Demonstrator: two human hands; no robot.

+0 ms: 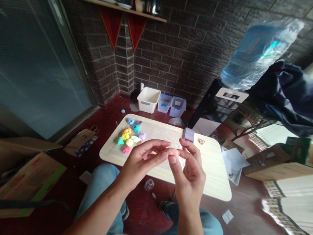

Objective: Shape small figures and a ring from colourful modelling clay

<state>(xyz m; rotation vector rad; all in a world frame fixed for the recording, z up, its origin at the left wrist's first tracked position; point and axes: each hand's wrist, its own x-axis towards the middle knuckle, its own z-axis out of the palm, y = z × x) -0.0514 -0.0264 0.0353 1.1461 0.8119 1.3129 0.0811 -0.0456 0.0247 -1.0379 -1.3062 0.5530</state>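
My left hand (140, 163) and my right hand (188, 172) are raised over a low pale wooden table (213, 169). Between their fingertips they pinch a small pale lump, probably modelling clay (172, 151), mostly hidden by the fingers. To the left, on a textured cream mat (157, 133), lie soft clay lumps: yellow (126, 133), pink (126, 150), teal (120, 140) and lilac (142, 135), among several others. A small card packet (189, 135) stands just beyond my right hand, and a tiny multicoloured cluster (201, 141) lies further right.
Around the table, the floor holds a paper gift bag (80, 141), a small transparent cup (149, 184) and open cardboard boxes (23, 180). A white bin (148, 99) and plastic tubs (170, 105) stand against the brick wall. My denim-clad legs lie below my hands.
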